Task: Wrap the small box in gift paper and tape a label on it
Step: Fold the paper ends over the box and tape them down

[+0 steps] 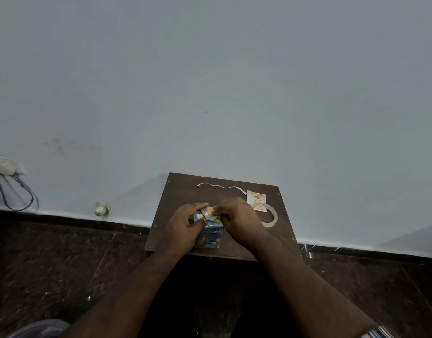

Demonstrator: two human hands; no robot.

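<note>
A small box [211,236] covered in blue patterned gift paper stands on a small brown table [180,191]. My left hand [185,225] grips the box's upper left side, thumb on the folded paper at the top. My right hand [237,218] pinches a paper flap at the top right of the box. A white label [256,198] with orange print and a white string [217,186] lies behind my right hand. A roll of clear tape [270,218] lies just right of that hand, partly over the label.
The table stands against a pale grey wall [210,93] on a dark stone floor [51,264]. A wall socket with blue cables [12,189] and a white fitting [101,208] are at the left, away from the table.
</note>
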